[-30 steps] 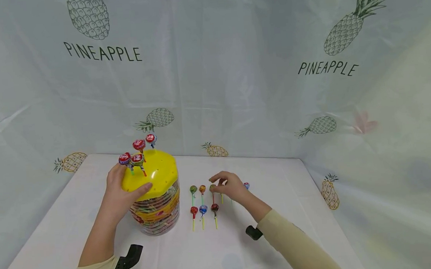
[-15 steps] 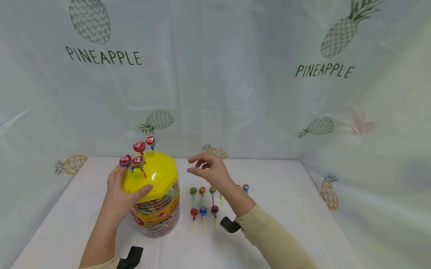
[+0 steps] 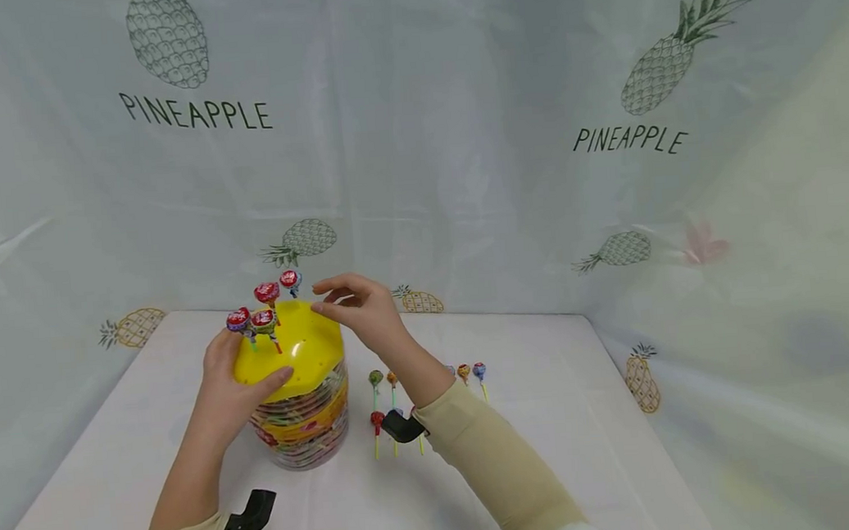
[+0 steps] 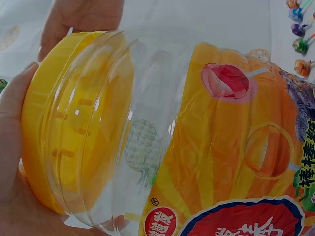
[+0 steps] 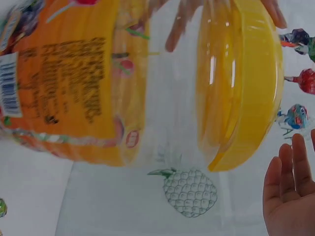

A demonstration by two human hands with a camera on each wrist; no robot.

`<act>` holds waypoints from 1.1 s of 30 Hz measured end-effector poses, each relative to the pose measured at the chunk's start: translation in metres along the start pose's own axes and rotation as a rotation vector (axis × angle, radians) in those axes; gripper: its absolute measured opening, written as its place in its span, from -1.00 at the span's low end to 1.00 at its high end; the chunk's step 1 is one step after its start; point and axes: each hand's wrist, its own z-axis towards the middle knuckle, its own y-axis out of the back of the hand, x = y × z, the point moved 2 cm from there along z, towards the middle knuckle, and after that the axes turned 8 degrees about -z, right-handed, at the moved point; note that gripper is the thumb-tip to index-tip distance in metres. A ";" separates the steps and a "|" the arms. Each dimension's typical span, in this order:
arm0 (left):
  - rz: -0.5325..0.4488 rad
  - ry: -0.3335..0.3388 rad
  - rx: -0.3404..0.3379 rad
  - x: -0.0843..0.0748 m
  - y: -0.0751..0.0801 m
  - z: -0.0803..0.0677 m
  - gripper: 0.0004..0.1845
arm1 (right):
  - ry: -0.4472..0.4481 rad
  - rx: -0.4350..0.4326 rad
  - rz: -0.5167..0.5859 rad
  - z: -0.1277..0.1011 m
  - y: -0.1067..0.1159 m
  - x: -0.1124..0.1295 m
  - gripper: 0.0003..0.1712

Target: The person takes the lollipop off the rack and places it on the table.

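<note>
A clear ribbed jar (image 3: 311, 437) with an orange printed label stands left of centre in the head view, topped by a yellow lid (image 3: 308, 355). Several wrapped lollipops (image 3: 267, 293) stick up from holes in the lid's far left part. My left hand (image 3: 229, 385) grips the lid's near left side, thumb on top and fingers round the rim. My right hand (image 3: 369, 314) is at the lid's far right edge, beside the blue lollipop (image 3: 290, 280). In the right wrist view, the right hand's fingers (image 5: 300, 169) look straight, with nothing visible in them.
Rows of loose lollipops (image 3: 376, 378) lie on the white table (image 3: 554, 420) right of the jar, partly hidden by the right forearm. A pale cloth with pineapple prints (image 3: 307, 237) hangs behind and at the sides.
My right hand has moved left and away from over the loose lollipops to the lid's far right edge. The left hand keeps its grip on the lid.
</note>
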 end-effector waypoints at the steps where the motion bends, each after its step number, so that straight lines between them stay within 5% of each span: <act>1: -0.007 -0.003 -0.003 0.000 0.000 0.000 0.09 | 0.001 -0.007 0.001 0.002 -0.002 0.002 -0.74; 20: -0.016 -0.002 0.003 0.004 0.000 0.000 0.08 | 0.007 -0.070 0.052 0.020 -0.022 0.009 -0.65; 33: -0.012 -0.016 -0.017 0.004 0.000 0.002 0.07 | 0.088 -0.076 0.127 0.022 -0.013 0.017 -0.66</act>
